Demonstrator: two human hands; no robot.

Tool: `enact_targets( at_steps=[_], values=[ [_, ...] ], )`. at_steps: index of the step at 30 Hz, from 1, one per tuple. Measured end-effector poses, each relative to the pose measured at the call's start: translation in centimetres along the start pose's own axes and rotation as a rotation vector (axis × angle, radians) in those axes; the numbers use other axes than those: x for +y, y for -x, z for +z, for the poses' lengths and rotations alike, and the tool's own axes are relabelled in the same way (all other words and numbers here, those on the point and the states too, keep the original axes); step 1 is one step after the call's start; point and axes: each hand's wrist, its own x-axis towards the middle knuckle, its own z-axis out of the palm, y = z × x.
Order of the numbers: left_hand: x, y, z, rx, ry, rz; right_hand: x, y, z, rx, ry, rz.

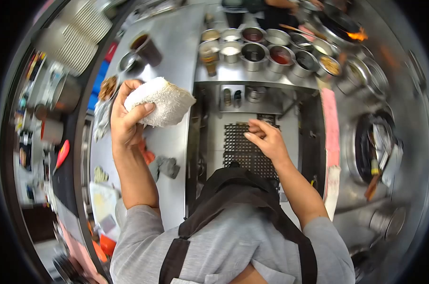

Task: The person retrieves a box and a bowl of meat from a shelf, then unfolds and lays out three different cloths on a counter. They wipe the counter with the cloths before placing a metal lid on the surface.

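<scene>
My left hand [125,118] is closed on a bunched white cloth [160,102], with the thumb pressed on its front. The cloth has a rough, terry-like surface and is raised above the steel counter [176,146] on the left. My right hand [269,139] hovers in front of me over the floor gap, its fingers loosely bent and a little apart, and nothing shows in it. Below my left forearm, a grey crumpled cloth [167,166] lies on the counter, near an orange-red item [147,152] that is partly hidden by the arm.
Several metal pots of sauces and seasonings [254,53] stand on the steel table ahead. A flame [358,34] burns beside a wok [337,23] at the upper right. Another wok holding tools [375,146] sits right. Black perforated mats [238,142] cover the floor. Another person [280,9] stands beyond.
</scene>
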Motion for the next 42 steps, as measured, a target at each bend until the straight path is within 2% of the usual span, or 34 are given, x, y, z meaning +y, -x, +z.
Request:
enact_targets(
  at_steps=[1,3,4,6,7,8,9,11,13,16,18,19,21,22,23,25,27,29,31,33,35,37,39,40,41,42],
  values=[
    [-0.3,-1.1,2.7,-0.12,0.115,0.008,0.3,-0.2,-0.9,0.051,-0.097,0.022],
    [-0.2,-2.5,8.5,-0.266,0.254,-0.025,0.4,-0.2,-3.2,0.187,-0.224,-0.082],
    [-0.3,-3.0,11.4,-0.291,0.323,-0.037,0.5,0.3,-4.6,0.206,-0.333,-0.054],
    [-0.8,-3.5,16.6,-0.315,0.425,-0.082,0.0,2.0,-7.1,0.328,-0.596,-0.204],
    [-1.6,-4.2,18.3,-0.395,0.487,-0.1,-0.9,2.9,-8.6,0.369,-0.709,-0.305],
    [-2.4,-4.6,20.3,-0.431,0.551,-0.15,-1.8,4.4,-9.9,0.414,-0.873,-0.306],
    [-3.2,-4.8,22.2,-0.463,0.613,-0.201,-3.7,6.0,-11.7,0.435,-0.909,-0.348],
    [-6.4,-5.8,24.6,-0.518,0.66,-0.288,-2.9,9.3,-14.7,0.465,-0.86,-0.19],
    [-9.9,-6.1,27.0,-0.518,0.621,-0.33,-4.3,12.3,-17.0,0.665,-0.772,-0.177],
    [-15.1,-5.0,31.0,-0.54,0.558,-0.405,-4.3,15.6,-21.0,0.696,-0.64,-0.184],
    [-18.1,-3.1,33.7,-0.61,0.61,-0.506,-4.3,17.7,-23.9,0.8,-0.342,-0.088],
    [-19.6,-2.1,34.8,-0.661,0.651,-0.588,-4.4,18.6,-25.6,0.83,-0.336,-0.087],
    [-23.9,-0.2,36.8,-0.805,0.541,-0.729,-5.2,20.1,-29.0,0.836,0.057,-0.037],
    [-25.4,1.1,38.0,-0.857,0.407,-0.738,-6.5,20.3,-30.1,0.854,0.211,-0.085],
    [-26.7,2.5,39.5,-0.907,0.275,-0.74,-8.0,20.6,-31.2,0.878,0.222,-0.074],
    [-29.1,4.6,42.3,-1.107,-0.02,-0.708,-10.1,20.7,-32.9,0.67,0.559,0.063],
    [-31.9,5.2,44.9,-1.355,-0.112,-0.653,-9.9,19.8,-33.4,0.698,0.619,0.019],
    [-30.3,4.8,48.5,-1.502,-0.31,-0.286,-10.8,19.4,-33.7,0.581,0.677,0.074],
    [-26.6,4.2,52.5,-1.616,0.047,-0.408,-10.3,19.2,-34.1,0.588,0.688,0.088],
    [-24.4,3.0,55.9,-1.706,0.07,-0.388,-10.3,19.4,-34.5,0.599,0.743,0.158],
    [-23.4,2.5,59.6,-1.866,0.08,-0.138,-11.7,19.9,-35.2,0.669,0.743,0.256],
    [-24.1,2.9,62.9,-1.944,0.063,-0.147,-12.6,21.1,-36.3,0.876,0.788,0.209],
    [-24.6,3.0,64.7,-2.029,0.038,-0.156,-14.5,23.1,-37.1,1.013,0.68,0.208],
    [-24.6,2.9,65.4,-2.066,-0.124,-0.029,-15.7,24.4,-37.0,1.089,0.664,0.275],
    [-24.8,2.9,65.8,-2.094,-0.285,0.102,-16.7,25.8,-36.8,1.214,0.484,0.413],
    [-25.8,2.7,66.1,-2.152,-0.281,0.126,-16.8,27.3,-36.4,1.282,0.412,0.309]
  ],
)
